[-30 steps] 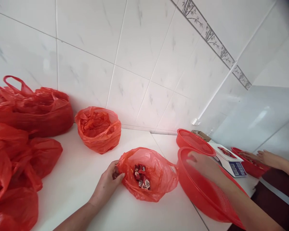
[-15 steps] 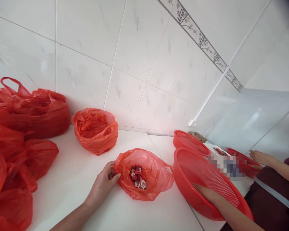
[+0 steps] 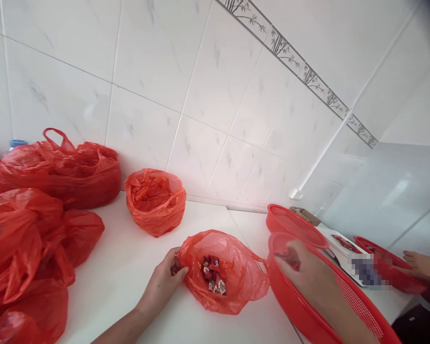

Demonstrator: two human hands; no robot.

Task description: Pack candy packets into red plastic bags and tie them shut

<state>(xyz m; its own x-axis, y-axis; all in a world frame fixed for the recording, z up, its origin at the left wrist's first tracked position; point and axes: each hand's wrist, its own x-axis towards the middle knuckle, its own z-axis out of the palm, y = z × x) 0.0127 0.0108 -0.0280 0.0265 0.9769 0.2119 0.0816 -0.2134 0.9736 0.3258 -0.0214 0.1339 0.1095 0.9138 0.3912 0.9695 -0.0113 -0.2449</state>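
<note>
Head view: left hand (image 3: 161, 282) pinched the left rim of an open, translucent red plastic bag (image 3: 236, 298), thumb against fingers. Bag sat toward the right edge of the white tabletop (image 3: 111, 267), small dark-red and white wrapped pieces (image 3: 213, 274) at its bottom. Right hand (image 3: 310, 274) was over a large round red plastic mesh basket (image 3: 284, 298) just beside, fingers closed on a blurred dark-red item (image 3: 289, 260). Second open red bag (image 3: 155, 215) stood near the back edge. Co-worker's hand (image 3: 423, 265) was at a far red basket (image 3: 412, 286).

right hand (image 3: 308, 270) raised, holding red packet (image 3: 290, 260)
</note>
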